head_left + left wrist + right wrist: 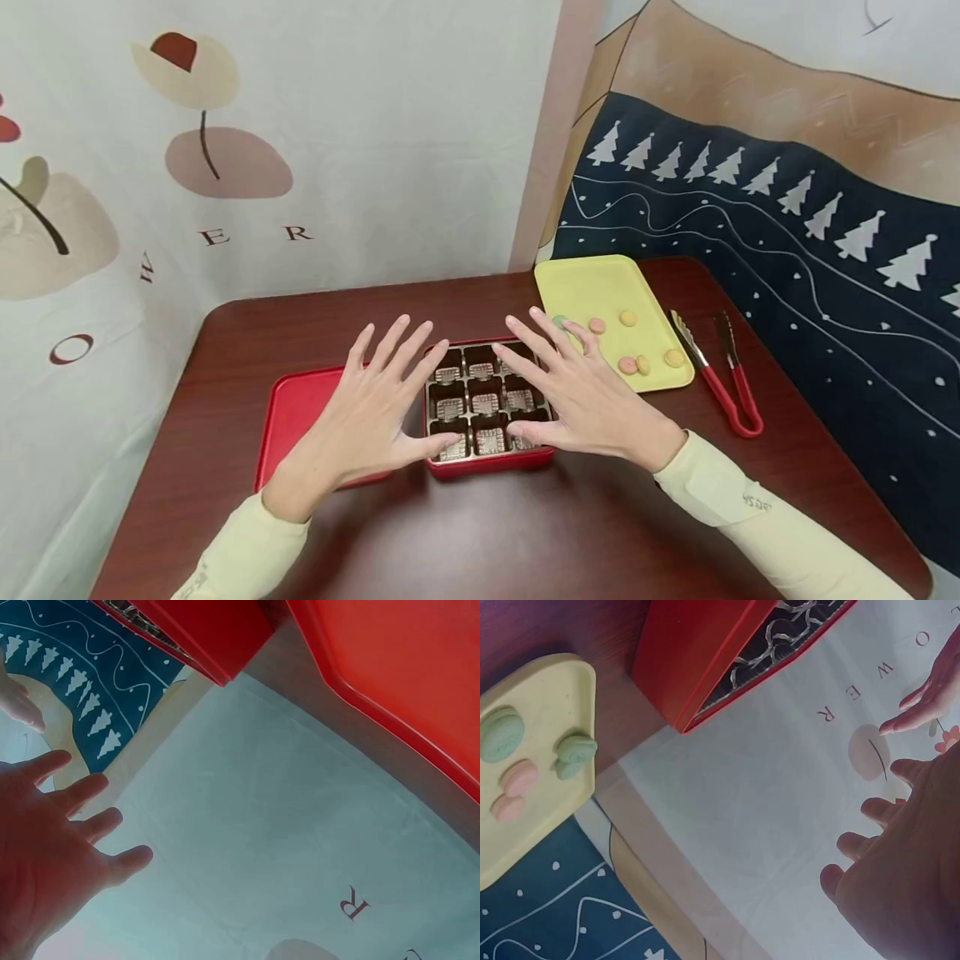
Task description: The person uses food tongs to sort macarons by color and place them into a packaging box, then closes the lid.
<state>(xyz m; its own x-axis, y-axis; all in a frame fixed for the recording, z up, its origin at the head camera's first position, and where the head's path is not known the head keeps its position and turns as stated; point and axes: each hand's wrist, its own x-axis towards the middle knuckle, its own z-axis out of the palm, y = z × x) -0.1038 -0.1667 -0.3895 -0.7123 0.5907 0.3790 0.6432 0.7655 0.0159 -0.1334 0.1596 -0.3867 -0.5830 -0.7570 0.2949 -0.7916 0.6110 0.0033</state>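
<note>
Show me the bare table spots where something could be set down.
Free: the table strip in front of the box between the sleeves, and the far-left stretch behind the lid. Crowded: the right side, where tray and tongs lie close together.

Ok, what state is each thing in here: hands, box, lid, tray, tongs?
left hand: open, fingers spread above the box
right hand: open, fingers spread above the box
red box: uncovered, compartments empty
red lid: flat beside the box
yellow tray: holds macarons
tongs: untouched beside the tray
</note>
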